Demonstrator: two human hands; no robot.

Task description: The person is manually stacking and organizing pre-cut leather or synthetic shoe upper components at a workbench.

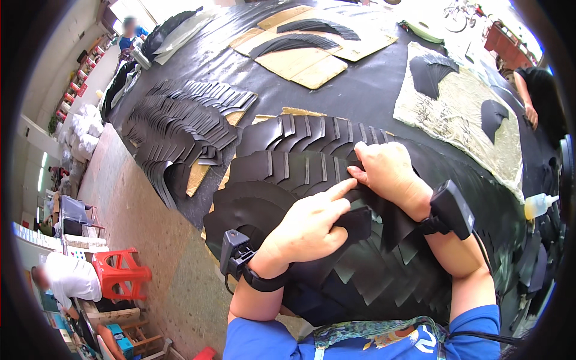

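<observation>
Near the near edge of the desk (375, 81), the row of black pieces (309, 168) ran lengthwise left to right, flap edges pointing nearward. Left grip (305, 229) and right grip (389, 171) half curled over it; what they held, I couldn't tell.

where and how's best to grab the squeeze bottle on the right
Probably around the body of the squeeze bottle, with the right hand coming from the picture's left: the narrow nozzle points toward the picture's right, away from that hand, while the wider body faces it and offers a broader hold.
</observation>
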